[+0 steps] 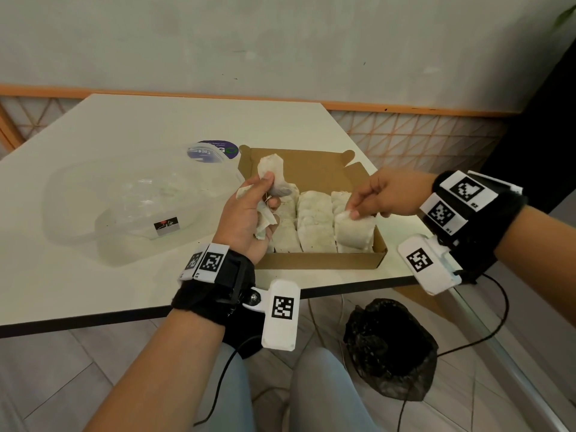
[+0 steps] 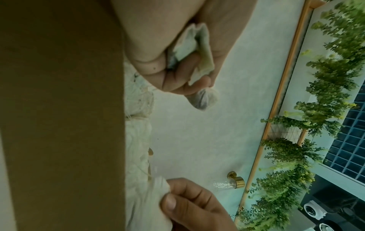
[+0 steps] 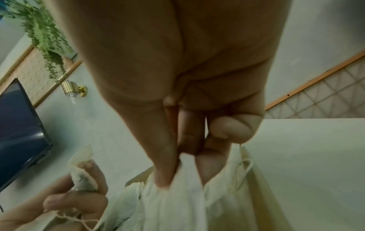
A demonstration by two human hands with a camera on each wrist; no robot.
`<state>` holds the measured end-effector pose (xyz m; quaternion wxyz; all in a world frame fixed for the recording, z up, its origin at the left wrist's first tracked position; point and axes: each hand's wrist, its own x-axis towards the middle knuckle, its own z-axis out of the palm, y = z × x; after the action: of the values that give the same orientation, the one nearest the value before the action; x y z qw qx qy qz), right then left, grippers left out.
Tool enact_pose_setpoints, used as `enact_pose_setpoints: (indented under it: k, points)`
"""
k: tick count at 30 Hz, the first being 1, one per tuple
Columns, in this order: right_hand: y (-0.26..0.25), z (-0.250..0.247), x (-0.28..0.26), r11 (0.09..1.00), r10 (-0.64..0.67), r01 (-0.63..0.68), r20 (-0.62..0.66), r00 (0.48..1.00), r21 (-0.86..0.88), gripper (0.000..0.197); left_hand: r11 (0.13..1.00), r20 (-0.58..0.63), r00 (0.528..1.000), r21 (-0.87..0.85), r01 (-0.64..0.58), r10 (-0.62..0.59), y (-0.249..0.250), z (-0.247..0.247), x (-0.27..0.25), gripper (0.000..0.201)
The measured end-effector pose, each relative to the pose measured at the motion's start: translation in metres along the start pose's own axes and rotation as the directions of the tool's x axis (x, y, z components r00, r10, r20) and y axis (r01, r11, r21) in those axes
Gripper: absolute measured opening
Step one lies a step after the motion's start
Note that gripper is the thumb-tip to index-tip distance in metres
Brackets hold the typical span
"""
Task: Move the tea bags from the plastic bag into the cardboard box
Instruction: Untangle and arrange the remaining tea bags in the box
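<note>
Pinching one tea bag point(image 1: 353, 230) with right hand point(image 1: 388, 194) at right end of row in cardboard box point(image 1: 318, 260), centre frame, likely squaring it; left hand point(image 1: 249, 213) clutching spare tea bags point(image 1: 274, 176) ready above box; plastic bag point(image 1: 131, 198) lying left on tabletop point(image 1: 93, 126).

no legible text; purple label point(image 1: 215, 150) and wristband markers point(image 1: 213, 261) unreadable
</note>
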<state>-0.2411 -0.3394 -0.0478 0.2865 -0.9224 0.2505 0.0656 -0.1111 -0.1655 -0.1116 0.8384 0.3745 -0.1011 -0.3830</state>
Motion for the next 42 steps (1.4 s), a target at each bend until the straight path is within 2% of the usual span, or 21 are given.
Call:
enact_pose_setpoints:
  k: [4,10,16,18,21,23,25,27,29,31,33,35,36,38,42]
  points:
    - [0.008,-0.002,-0.003,1.0,-0.003,0.005,0.102,0.995,-0.02,0.008,1.0,-0.002,1.0,-0.005,-0.005,0.005,-0.001,-0.001,0.001,0.013]
    - [0.013,0.008,0.005,0.989,0.003,0.004,0.048,0.999,-0.145,0.01,1.0,0.01,1.0,-0.002,0.0,0.0,-0.002,-0.001,0.002,0.013]
    - [0.013,0.0,0.002,0.994,-0.053,0.066,0.143,0.988,-0.083,0.006,1.0,0.012,1.0,-0.007,0.026,-0.026,-0.002,-0.003,0.006,0.012]
    - [0.014,0.004,0.003,0.988,-0.024,0.052,0.184,0.983,-0.146,0.01,0.999,0.002,0.999,-0.018,0.043,-0.043,-0.003,-0.003,0.006,0.01]
    - [0.013,0.011,0.006,0.967,-0.035,0.053,0.077,0.996,-0.249,0.01,0.998,-0.01,0.998,-0.028,0.061,-0.061,-0.003,-0.003,0.006,0.007]
    - [0.009,0.013,0.003,0.946,-0.112,0.082,-0.079,0.991,-0.314,0.011,0.997,-0.015,0.997,-0.044,0.069,-0.07,-0.002,-0.003,0.006,0.007]
    - [0.003,0.016,-0.007,0.929,-0.209,0.143,-0.165,0.964,-0.342,0.014,0.996,-0.022,0.997,-0.056,0.076,-0.077,-0.002,-0.003,0.005,0.007]
    - [-0.001,0.024,-0.017,0.929,-0.229,0.186,-0.101,0.968,-0.32,0.016,0.995,-0.032,0.996,-0.057,0.081,-0.083,-0.002,-0.002,0.005,0.007]
    - [0.001,0.035,-0.021,0.901,-0.181,0.177,0.029,0.983,-0.395,0.02,0.995,-0.046,0.995,-0.045,0.087,-0.089,-0.001,-0.002,0.004,0.007]
    - [0.004,0.039,-0.019,0.887,-0.164,0.153,0.013,0.986,-0.436,0.022,0.997,-0.055,0.995,0.009,0.082,-0.082,-0.001,0.001,0.002,0.008]
    - [-0.001,0.033,-0.017,0.943,-0.212,0.159,-0.159,0.964,-0.293,0.018,0.992,-0.064,0.997,0.114,0.049,-0.041,-0.002,0.005,0.0,0.011]
    - [-0.014,0.028,-0.014,0.97,-0.223,0.243,-0.336,0.915,0.017,0.026,0.967,-0.051,0.999,0.255,-0.004,0.018,-0.005,0.01,-0.003,0.013]
    - [-0.022,0.026,-0.011,0.95,-0.208,0.277,-0.368,0.906,0.145,0.034,0.943,-0.029,0.999,0.331,-0.021,0.032,-0.006,0.012,-0.005,0.012]
    - [-0.038,0.027,-0.004,0.924,-0.193,0.285,-0.334,0.923,0.256,0.036,0.902,0.016,1.0,0.431,-0.03,0.026,-0.007,0.017,-0.008,0.01]
    - [-0.052,0.031,0.008,0.856,-0.155,0.297,-0.338,0.928,0.422,0.007,0.925,-0.01,1.0,0.38,-0.02,0.026,0.005,0.013,-0.013,0.006]
